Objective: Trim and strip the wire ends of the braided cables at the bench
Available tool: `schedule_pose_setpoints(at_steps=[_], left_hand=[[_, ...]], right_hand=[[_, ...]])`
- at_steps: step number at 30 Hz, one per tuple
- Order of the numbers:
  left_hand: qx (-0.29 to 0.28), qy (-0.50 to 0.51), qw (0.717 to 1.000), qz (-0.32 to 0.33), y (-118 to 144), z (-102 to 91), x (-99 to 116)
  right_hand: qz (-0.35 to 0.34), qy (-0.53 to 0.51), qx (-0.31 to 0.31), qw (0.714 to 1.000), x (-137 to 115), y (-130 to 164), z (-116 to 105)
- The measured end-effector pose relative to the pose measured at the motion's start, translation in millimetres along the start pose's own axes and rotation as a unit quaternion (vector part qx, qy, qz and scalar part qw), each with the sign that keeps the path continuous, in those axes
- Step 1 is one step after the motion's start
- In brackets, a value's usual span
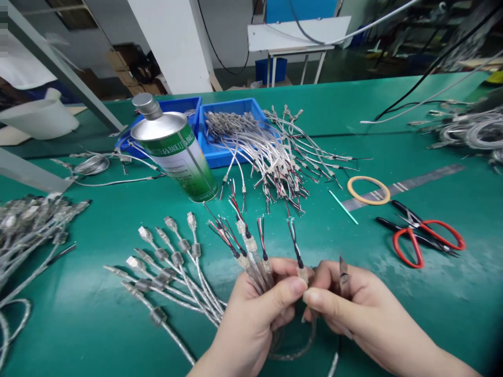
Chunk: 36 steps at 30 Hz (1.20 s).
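Over green bench (451, 303), white pillar (168, 42) behind, left fingers (285, 294) and right fingers (328, 303) gripping cables (256, 269)

Left hand (261, 303), right hand (351, 301) close, thumbtips (297, 286) perhaps touching.

And here we are in a workshop, by all signs given over to cable work! Look at that long green bench (98, 335), loaded up: a heap of cables (251, 139) spilling from 1 of 2 blue trays (220, 158), bare coloured wire ends on show; a fan of plugged cables (177, 258) in front; more coils (483, 131) far right. Tools out, too: crossed hand tools (412, 226) with red and black handles, plus a tall green-labelled metal can (176, 157). Behind, nothing homely: a thick white pillar (173, 47), a plain white table (298, 35), brown cartons (120, 60) stacked by a bare wall!
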<state>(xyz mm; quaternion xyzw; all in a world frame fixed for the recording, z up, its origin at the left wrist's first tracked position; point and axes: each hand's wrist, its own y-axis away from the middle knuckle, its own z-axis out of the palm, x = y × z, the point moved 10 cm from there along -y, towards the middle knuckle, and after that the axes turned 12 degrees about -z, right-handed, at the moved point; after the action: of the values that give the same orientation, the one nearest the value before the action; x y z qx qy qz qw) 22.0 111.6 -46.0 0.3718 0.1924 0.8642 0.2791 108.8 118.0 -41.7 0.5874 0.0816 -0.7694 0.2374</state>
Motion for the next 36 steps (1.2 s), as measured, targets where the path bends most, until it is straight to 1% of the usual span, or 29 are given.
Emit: schedule_pose_setpoints(at_steps=[3, 5, 7, 11, 14, 20, 23, 28, 36], left_hand=[[-0.002, -0.022, 1.0, 0.02, 3, 2.3, 3], [-0.003, -0.052, 0.999, 0.013, 4, 4.3, 2], [-0.003, -0.082, 0.997, 0.0, 5, 5.1, -1], [0.002, -0.117, 0.993, 0.007, 7, 4.5, -1], [0.002, -0.135, 0.991, 0.022, 8, 5.1, 1], [0.013, -0.156, 0.987, 0.026, 8, 6.0, 0], [0.019, -0.164, 0.986, 0.028, 8, 5.8, 0], [0.033, -0.154, 0.988, 0.004, 8, 3.6, -4], [0.03, -0.133, 0.991, -0.011, 8, 7.8, -5]], right_hand=[[-0.058, 0.115, 0.048, 0.991, -22, -1, -18], [-0.096, 0.15, 0.053, 0.983, -38, -1, -21], [-0.113, 0.157, 0.041, 0.98, -46, -3, -20], [-0.122, 0.182, 0.012, 0.976, -52, -4, -15], [-0.141, 0.201, 0.014, 0.969, -57, -3, -17], [-0.188, 0.292, 0.003, 0.938, -67, 1, -15], [-0.193, 0.289, -0.009, 0.938, -69, 1, -11], [-0.175, 0.254, -0.007, 0.951, -64, 0, -12], [-0.105, 0.16, -0.005, 0.982, -48, 0, -17]])
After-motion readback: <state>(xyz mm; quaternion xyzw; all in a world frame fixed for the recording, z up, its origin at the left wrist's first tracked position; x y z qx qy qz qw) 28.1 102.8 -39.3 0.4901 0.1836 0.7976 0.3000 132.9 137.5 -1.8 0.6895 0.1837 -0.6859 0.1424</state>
